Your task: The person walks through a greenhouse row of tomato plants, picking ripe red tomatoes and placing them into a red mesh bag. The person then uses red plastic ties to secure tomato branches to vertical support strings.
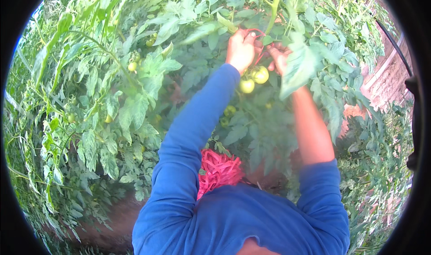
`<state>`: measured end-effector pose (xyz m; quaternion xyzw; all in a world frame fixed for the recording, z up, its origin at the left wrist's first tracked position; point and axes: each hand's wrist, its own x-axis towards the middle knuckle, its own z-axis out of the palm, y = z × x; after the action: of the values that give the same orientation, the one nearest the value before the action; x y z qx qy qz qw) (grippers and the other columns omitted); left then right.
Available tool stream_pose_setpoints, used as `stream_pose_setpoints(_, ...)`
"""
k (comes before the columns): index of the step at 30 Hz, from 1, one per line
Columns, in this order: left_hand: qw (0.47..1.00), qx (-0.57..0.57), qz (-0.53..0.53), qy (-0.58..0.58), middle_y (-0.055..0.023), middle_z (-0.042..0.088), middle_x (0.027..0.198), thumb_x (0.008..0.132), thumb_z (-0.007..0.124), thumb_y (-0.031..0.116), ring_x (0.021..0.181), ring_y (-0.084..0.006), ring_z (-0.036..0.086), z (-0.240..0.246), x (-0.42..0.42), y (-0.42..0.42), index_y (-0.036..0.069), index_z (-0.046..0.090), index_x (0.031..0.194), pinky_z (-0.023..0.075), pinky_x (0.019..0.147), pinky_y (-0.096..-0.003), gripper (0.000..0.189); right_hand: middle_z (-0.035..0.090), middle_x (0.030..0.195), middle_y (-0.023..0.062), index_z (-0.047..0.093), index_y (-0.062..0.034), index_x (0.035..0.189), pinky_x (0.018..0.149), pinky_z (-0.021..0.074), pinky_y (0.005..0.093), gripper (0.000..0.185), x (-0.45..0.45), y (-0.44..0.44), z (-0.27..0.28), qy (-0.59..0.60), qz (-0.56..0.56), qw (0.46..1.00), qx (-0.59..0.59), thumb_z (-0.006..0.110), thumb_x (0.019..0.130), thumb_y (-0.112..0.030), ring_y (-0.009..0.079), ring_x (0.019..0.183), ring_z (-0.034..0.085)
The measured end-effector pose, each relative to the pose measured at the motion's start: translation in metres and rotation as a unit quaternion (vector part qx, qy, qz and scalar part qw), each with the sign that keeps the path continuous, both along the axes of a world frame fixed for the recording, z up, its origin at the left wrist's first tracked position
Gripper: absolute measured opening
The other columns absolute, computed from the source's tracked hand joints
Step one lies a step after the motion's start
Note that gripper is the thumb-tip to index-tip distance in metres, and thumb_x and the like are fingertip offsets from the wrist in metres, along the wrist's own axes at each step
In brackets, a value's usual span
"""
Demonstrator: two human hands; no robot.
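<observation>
In the upper middle, my left hand (241,51) pinches a thin red tie strip (258,31) between thumb and fingers. The strip loops beside a thick green tomato stem (274,10). Close by on the right, my right hand (278,56) has its fingertips pinched on the strip too; a large tomato leaf (301,64) covers part of that hand and wrist. Just below both hands hang pale green tomatoes (260,75). A bundle of pinkish-red strips (220,170) sits at my waist, partly hidden by my left sleeve and shirt.
Dense tomato foliage (134,110) surrounds my arms, with several small unripe tomatoes (132,66) to the left. A dark hose or cable (394,42) runs along the right edge, over bare soil (392,76). More soil (114,218) shows at lower left.
</observation>
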<state>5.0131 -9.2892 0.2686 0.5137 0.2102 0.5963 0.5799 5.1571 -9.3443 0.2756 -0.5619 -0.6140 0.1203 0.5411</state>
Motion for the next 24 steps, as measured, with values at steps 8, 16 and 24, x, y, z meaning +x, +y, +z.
stream_pose_setpoints(8, 0.979, 0.158, -0.01, 0.13, -0.0145, 0.069, 0.084, 0.096, 0.06, 0.017, 0.071, -0.0175, 0.064, -0.031, -0.015, -0.007, -0.002, 0.065, 0.104, 0.0502, 0.066, -0.0337, 0.021, 0.07, 0.082, 0.0089, 0.065, 0.0021, 0.096, 0.033, 0.0319, 0.022, 0.017, -0.022, -0.009, 0.037, 0.173, -0.001, 0.974, -0.149, 0.065, 0.091, -0.015, 0.0067, 0.043, 0.051)
stream_pose_setpoints(16, 0.97, 0.119, -0.169, 0.128, -0.0094, 0.068, 0.09, 0.093, 0.063, 0.015, 0.081, -0.0145, 0.062, -0.032, -0.011, -0.002, 0.0, 0.067, 0.101, 0.0497, 0.074, -0.0305, 0.018, 0.061, 0.057, 0.0031, 0.069, -0.0005, 0.088, 0.031, 0.0276, 0.0218, 0.015, -0.007, -0.004, 0.05, 0.062, 0.03, 0.978, -0.198, 0.065, 0.089, -0.015, 0.0054, 0.037, 0.043)
stream_pose_setpoints(24, 0.94, 0.022, -0.334, 0.073, -0.0119, 0.068, 0.101, 0.095, 0.053, 0.024, 0.095, -0.0197, 0.065, -0.031, -0.011, 0.023, 0.0, 0.061, 0.104, 0.05, 0.087, -0.035, 0.027, 0.066, 0.079, 0.009, 0.068, 0.0047, 0.093, 0.071, 0.0509, 0.0289, 0.016, 0.005, 0.004, 0.048, -0.162, 0.026, 0.984, -0.072, 0.06, 0.085, -0.006, 0.0152, 0.072, 0.063)
